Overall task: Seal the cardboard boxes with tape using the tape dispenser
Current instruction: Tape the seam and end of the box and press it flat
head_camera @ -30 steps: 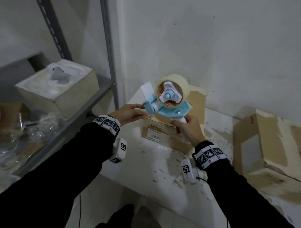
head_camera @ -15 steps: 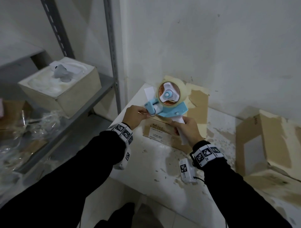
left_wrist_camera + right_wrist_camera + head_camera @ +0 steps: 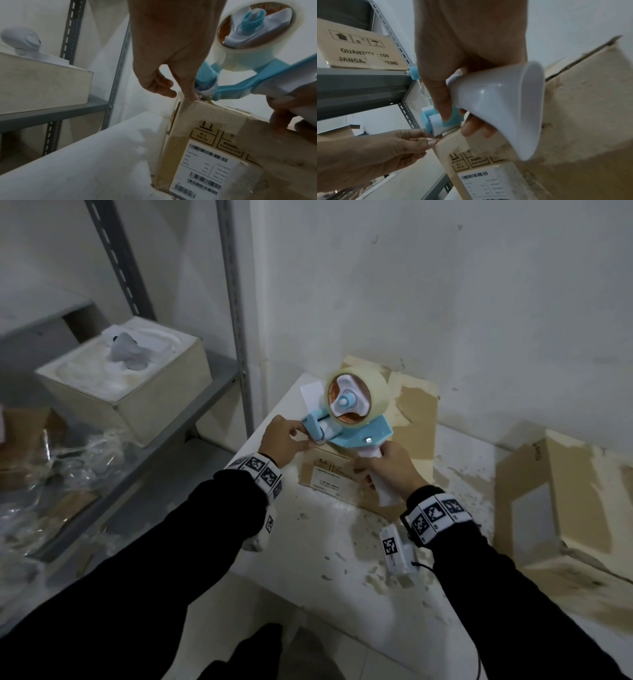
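The tape dispenser (image 3: pixel 346 426) is blue and white with a roll of clear tape (image 3: pixel 356 398) on it, held up just over the near top edge of the cardboard box (image 3: pixel 416 405) that sits on the white table (image 3: pixel 342 559) against the wall. Right hand (image 3: pixel 394 470) has its fingers wrapped round the white handle, thumb reaching up toward the blue body in the right wrist view. Left hand (image 3: pixel 282 438) is at the roller end, fingers (image 3: pixel 426 142) pinched together right at the box corner; looks like the loose tape end is between them, but it's clear tape so it's hard to make out. A strip already seems to run down the box's front corner in the left wrist view.

Front face of that box has a white shipping label (image 3: pixel 211 169) with barcodes, print too small to read. Above it are printed handling icons, one maybe "Side Up", blurry.

A second cardboard box (image 3: pixel 565 501) sits further right on the table, well apart, with some writing on its edge I can't read. On the metal shelf (image 3: pixel 191 419) to the left there's a pale open box (image 3: pixel 130 392) with white foam packing inside. The right wrist view shows another carton (image 3: pixel 363 50) on a shelf, printed "QUANTITY : 100" and below that "JANGA... ...TING", partly rubbed off, plus house and umbrella icons.
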The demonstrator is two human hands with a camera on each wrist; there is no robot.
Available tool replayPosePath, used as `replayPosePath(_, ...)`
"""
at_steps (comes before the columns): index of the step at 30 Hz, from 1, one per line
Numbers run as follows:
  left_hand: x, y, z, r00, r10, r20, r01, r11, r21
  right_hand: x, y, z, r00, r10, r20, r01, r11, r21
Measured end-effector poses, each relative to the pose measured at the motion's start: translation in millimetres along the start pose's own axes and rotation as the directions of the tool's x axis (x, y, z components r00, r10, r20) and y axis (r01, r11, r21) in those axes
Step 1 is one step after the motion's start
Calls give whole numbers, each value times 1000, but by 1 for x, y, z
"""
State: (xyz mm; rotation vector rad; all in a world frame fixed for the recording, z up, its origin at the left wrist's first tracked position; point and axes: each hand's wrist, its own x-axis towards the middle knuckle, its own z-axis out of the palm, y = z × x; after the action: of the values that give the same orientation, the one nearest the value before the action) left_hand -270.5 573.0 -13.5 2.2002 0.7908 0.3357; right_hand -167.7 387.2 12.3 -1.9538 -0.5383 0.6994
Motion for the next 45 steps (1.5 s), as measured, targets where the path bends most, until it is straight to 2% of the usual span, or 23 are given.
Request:
replayPosePath(5, -1, -9, 2, 998, 47, 45, -40, 991, -131, 3, 0, 8, 997, 73, -36, -64, 979, 195)
replayPosePath(7, -3, -14, 5, 995, 74, 62, -62, 984, -168, 6, 2, 6, 997, 66, -29, -60, 981, 184)
replayPosePath(15, -5, -23, 11, 994, 102, 48, -99, 993, -67, 8, -1, -7, 998, -58, 28, 61, 988, -145)
replayPosePath(18, -7, -21, 13, 992, 124, 33, -126, 991, 35, 3, -5, -13, 992, -113, 58, 125, 951, -283)
replayPosePath(22, -7, -23, 17, 994, 106, 2, -106, 990, 88, -1, -2, -20, 986, -151, 77, 169, 915, -366)
replayPosePath(28, -8, -23, 17, 987, 161, -24, -159, 985, 72, 0, 3, -31, 969, -223, 104, 244, 822, -515)
replayPosePath(31, -8, -23, 21, 983, 180, -25, -177, 979, 102, 1, 5, -43, 963, -244, 114, 267, 811, -521)
replayPosePath(35, -7, -23, 23, 971, 227, -68, -213, 962, 169, 3, 9, -49, 973, -202, 110, 230, 865, -446)
replayPosePath(40, -14, -14, 21, 872, 473, -127, -399, 837, 376, 6, 14, -45, 985, -156, 74, 172, 926, -337)
replayPosePath(42, -19, -9, 28, 847, 515, -135, -427, 809, 404, 5, 13, -45, 983, -164, 80, 182, 925, -334)
replayPosePath(45, -30, -4, 37, 868, 474, -152, -410, 854, 319, 5, 14, -43, 983, -168, 77, 184, 925, -331)
